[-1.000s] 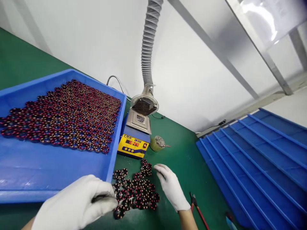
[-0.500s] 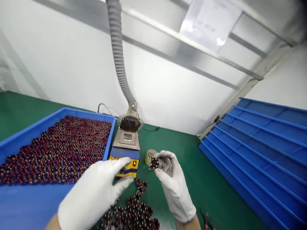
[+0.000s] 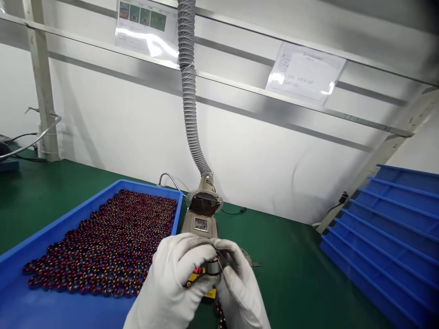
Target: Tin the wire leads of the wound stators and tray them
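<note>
Hands together, near centre of the green table [image 3: 291, 274]: white-gloved left hand [image 3: 171, 285] and right hand [image 3: 242, 292] both pinch one small dark round wound coil [image 3: 213, 266]. Each grip is closed on it from its own side, neither nearer. Its axis is too hidden to tell. Grey-and-yellow solder pot [image 3: 200, 225] sits just behind; blue plastic tray [image 3: 20, 306] lies left.

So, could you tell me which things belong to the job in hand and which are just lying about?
In use: left hand, right hand, the coil they hold, blue tray of coils.
Lying about: ribbed blue panels, posted sheets, cable at far left.
</note>
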`<move>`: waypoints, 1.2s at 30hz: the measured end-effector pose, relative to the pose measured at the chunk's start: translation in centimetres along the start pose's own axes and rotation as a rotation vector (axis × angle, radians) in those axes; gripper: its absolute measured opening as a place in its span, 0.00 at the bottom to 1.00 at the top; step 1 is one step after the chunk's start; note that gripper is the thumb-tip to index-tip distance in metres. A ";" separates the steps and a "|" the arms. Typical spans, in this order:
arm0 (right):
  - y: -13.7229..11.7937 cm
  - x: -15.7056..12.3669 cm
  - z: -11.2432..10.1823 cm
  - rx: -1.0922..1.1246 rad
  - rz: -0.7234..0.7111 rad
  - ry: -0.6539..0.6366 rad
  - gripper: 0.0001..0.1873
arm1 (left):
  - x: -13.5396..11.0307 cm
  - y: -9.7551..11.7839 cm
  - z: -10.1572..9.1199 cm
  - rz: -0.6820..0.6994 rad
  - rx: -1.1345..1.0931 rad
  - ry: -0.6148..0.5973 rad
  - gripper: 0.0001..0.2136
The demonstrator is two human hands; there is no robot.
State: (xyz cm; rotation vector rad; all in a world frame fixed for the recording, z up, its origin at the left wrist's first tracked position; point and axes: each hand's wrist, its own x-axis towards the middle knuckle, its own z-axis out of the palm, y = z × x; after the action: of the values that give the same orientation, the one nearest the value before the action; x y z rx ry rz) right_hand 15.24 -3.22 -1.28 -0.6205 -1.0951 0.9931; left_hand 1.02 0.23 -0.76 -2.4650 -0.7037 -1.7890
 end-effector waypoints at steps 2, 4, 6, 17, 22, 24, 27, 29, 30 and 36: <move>-0.1 0.1 -0.6 -0.139 -0.095 -0.034 0.14 | 0.5 -0.1 -0.3 0.057 0.008 -0.035 0.08; -0.3 0.1 -1.0 -0.280 -0.163 -0.093 0.10 | 0.9 0.0 -0.4 0.091 0.007 -0.079 0.08; -0.4 0.0 -1.0 -0.372 -0.219 -0.096 0.05 | 1.1 0.2 -0.5 0.116 0.017 -0.115 0.08; -0.5 -0.3 -0.6 0.008 -0.086 0.259 0.10 | 1.1 0.2 -0.9 0.112 0.033 -0.084 0.06; 1.1 -0.6 0.8 0.105 0.127 0.123 0.17 | 0.7 0.2 0.0 0.117 0.055 -0.080 0.10; 1.5 -0.5 0.5 0.199 0.169 0.130 0.16 | 0.4 0.0 0.3 0.083 0.000 -0.078 0.11; 1.9 -0.2 -0.5 0.245 0.226 0.118 0.17 | 0.0 -0.4 0.4 0.011 -0.118 -0.136 0.11; 2.2 -0.1 -1.0 0.258 0.255 0.107 0.17 | -0.2 -0.8 0.4 -0.011 -0.210 -0.171 0.11; 2.4 -0.1 -1.1 0.276 0.266 0.101 0.17 | -0.2 -1.0 0.4 -0.021 -0.263 -0.170 0.10; 2.4 -0.3 -0.4 0.429 0.369 0.041 0.17 | -0.2 -1.2 0.2 -0.366 -0.612 0.046 0.05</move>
State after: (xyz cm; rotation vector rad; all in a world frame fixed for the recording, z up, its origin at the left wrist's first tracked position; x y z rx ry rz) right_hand 14.80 -2.38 -3.49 -0.4948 -0.7077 1.4785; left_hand 0.69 1.32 -1.27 -2.7705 -0.7271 -2.5066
